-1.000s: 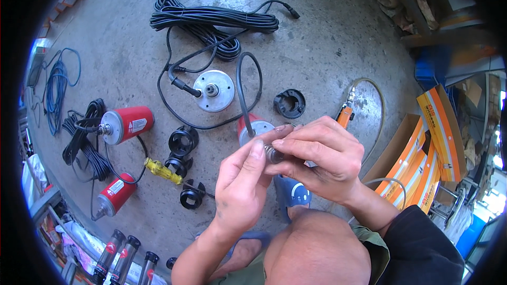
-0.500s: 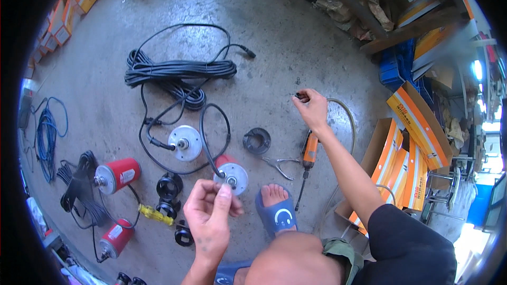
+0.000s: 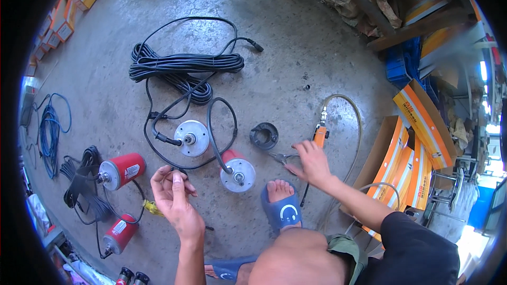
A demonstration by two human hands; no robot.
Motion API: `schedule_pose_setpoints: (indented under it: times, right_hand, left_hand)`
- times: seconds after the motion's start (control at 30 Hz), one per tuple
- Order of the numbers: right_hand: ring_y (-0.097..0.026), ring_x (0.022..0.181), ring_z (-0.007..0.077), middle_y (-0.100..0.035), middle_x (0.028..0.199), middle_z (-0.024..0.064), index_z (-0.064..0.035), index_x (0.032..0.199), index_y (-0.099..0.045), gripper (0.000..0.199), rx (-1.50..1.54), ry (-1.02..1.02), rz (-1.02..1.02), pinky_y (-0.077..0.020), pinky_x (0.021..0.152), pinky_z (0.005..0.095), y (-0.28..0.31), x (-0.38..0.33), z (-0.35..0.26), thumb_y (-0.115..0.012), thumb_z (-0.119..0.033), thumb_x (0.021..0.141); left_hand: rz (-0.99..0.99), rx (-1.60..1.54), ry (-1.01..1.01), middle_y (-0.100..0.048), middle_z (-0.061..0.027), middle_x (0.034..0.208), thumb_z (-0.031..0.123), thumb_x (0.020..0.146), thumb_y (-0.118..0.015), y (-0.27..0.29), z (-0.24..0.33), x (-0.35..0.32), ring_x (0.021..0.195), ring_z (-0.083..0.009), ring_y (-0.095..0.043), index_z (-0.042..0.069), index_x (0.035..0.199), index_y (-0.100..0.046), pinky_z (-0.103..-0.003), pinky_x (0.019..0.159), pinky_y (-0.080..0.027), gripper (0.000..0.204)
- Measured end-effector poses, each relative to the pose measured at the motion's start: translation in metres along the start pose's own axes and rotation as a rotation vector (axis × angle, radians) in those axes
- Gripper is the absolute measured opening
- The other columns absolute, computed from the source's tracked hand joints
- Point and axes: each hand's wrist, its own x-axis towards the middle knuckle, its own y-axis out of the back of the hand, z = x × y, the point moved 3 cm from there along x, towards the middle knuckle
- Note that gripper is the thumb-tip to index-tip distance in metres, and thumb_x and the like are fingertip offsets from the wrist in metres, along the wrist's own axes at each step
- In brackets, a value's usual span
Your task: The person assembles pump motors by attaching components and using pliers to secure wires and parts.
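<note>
Pliers (image 3: 280, 157): head view; on the concrete floor (image 3: 301, 37), well in from its edges, between the black slotted ring (image 3: 273, 133) and the right hand (image 3: 314, 166).
Right hand: half a second ago it was farther out over the floor with a small dark piece; now it is at the pliers' handles, thumb and fingers parted about them. Whether they have closed on the metal cannot be told.
Small dark piece (image 3: 307, 87): now on the floor beyond the orange tool (image 3: 319, 136), out of the fingers; the work seems to have passed from this loose part to the pliers.
Pliers' look: slim, pale grey metal, handles spread in a V, nose right by the black ring's rim; touching or apart cannot be made out.
Left hand (image 3: 175, 192): raised, fingers loosely curled toward the thumb; whether anything is pinched there cannot be told.
Red cylinder (image 3: 237, 175): between the hands, silver end plate and short shaft upward, black lead joined to the plate.
Floor's right edge: open orange-and-brown carton (image 3: 391, 166).
</note>
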Motion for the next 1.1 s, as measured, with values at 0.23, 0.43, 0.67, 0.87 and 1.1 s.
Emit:
schedule_pose_setpoints:
  times: [0.23, 0.43, 0.67, 0.87, 1.1]
  right_hand:
    - [-0.057, 0.103, 0.04, -0.058, 0.108, 0.0202, 0.0021, 0.126, -0.053, 0.078, -0.092, 0.017, -0.274, -0.0492, 0.091, 0.048, -0.024, -0.013, 0.009, -0.089, -0.033, 0.066]
    - [-0.064, 0.098, 0.0261, -0.066, 0.099, 0.0158, 0.0007, 0.11, -0.059, 0.036, 0.672, -0.557, -0.812, -0.0523, 0.087, 0.0416, -0.002, -0.009, 0.022, -0.072, -0.014, 0.08]
    - [-0.058, 0.078, 0.0188, -0.06, 0.086, 0.0097, -0.0035, 0.109, -0.055, 0.04, 0.402, 0.129, -0.305, -0.0486, 0.073, 0.0356, 0.176, 0.099, -0.103, -0.077, -0.027, 0.086]
    - [-0.059, 0.095, 0.0305, -0.061, 0.095, 0.0105, -0.0065, 0.118, -0.063, 0.054, -0.391, 0.708, -0.079, -0.0498, 0.083, 0.0424, 0.196, 0.188, -0.154, -0.077, -0.015, 0.067]
    - [-0.066, 0.086, 0.0272, -0.064, 0.086, 0.0068, -0.0112, 0.111, -0.069, 0.045, -0.552, 0.941, -0.265, -0.0549, 0.066, 0.0424, 0.168, 0.202, -0.187, -0.075, -0.013, 0.067]
  left_hand:
    - [0.055, 0.118, -0.324, -0.052, -0.0042, 0.112, -0.004, 0.097, -0.058, 0.011, -0.033, 0.024, 0.1, -0.0126, -0.052, 0.005, 0.126, -0.048, -0.026, 0.086, -0.043, 0.032]
    - [-0.07, 0.613, -0.605, -0.046, -0.0207, 0.14, 0.032, 0.063, -0.096, -0.006, -0.046, 0.044, 0.132, -0.0354, -0.046, -0.003, 0.146, -0.036, -0.045, 0.109, -0.038, 0.108]
    - [0.352, 0.293, -0.416, -0.039, -0.0232, 0.134, 0.028, 0.076, -0.088, -0.032, -0.078, 0.016, 0.126, -0.036, -0.041, -0.007, 0.14, -0.033, -0.047, 0.112, -0.032, 0.092]
    - [0.155, 0.377, 0.089, -0.032, -0.0287, 0.141, 0.049, 0.071, -0.092, -0.058, -0.053, 0.006, 0.136, -0.0404, -0.031, -0.008, 0.144, -0.025, -0.052, 0.118, -0.024, 0.114]
    - [0.177, 0.556, 0.257, -0.029, -0.0312, 0.147, 0.044, 0.059, -0.095, -0.055, -0.055, 0.024, 0.141, -0.0467, -0.03, -0.005, 0.153, -0.009, -0.059, 0.116, -0.026, 0.137]
